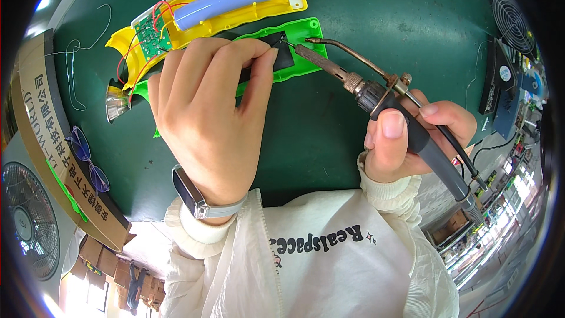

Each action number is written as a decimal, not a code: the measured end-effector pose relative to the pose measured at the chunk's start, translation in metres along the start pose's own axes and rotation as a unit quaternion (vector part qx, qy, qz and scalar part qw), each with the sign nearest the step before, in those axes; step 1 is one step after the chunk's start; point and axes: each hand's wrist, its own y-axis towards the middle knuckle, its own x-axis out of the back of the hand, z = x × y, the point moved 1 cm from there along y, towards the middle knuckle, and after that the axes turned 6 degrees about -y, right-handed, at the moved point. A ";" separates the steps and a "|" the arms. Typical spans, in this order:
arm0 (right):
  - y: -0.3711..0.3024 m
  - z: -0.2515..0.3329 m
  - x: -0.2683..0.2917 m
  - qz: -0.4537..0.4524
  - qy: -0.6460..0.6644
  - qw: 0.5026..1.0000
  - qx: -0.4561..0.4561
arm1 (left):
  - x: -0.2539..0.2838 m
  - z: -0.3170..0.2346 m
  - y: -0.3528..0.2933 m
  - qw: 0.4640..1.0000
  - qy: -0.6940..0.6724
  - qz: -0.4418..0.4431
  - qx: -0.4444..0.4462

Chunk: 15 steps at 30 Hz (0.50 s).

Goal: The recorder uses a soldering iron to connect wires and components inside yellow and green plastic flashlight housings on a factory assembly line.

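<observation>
My right hand (412,135) grips a soldering iron (369,95) with a thin solder feed tube (353,53) clamped along it. The iron's tip meets the edge of a black panel (285,53) lying in a green plastic shell (306,69). My left hand (206,94) is closed in a pinch over that panel; what its fingertips hold is too small to make out. Behind it lies a yellow shell half (288,0) carrying a blue cylindrical battery (226,3) and a green circuit board (154,35) with red and black wires. A silver reflector cup (118,103) sits left of my hand.
On the green table (312,153), blue-tinted glasses (88,159) and loose thin wires (73,73) lie to the left, beside a cardboard box (53,123). A fan (29,218) stands at the lower left. A round-grilled black fan unit (512,17) is at the far right.
</observation>
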 end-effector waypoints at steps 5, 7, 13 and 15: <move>0.000 0.000 -0.001 -0.012 0.017 1.000 -0.013 | 0.000 0.000 0.000 1.000 0.003 0.001 0.002; 0.001 -0.001 0.002 0.002 0.005 1.000 -0.004 | 0.000 0.000 0.001 1.000 0.002 0.003 -0.001; 0.001 -0.001 0.001 0.012 0.003 1.000 0.010 | 0.000 0.000 0.001 1.000 0.003 0.002 -0.003; 0.001 0.000 0.002 0.012 0.004 1.000 0.008 | 0.000 0.000 0.001 1.000 0.003 0.002 -0.003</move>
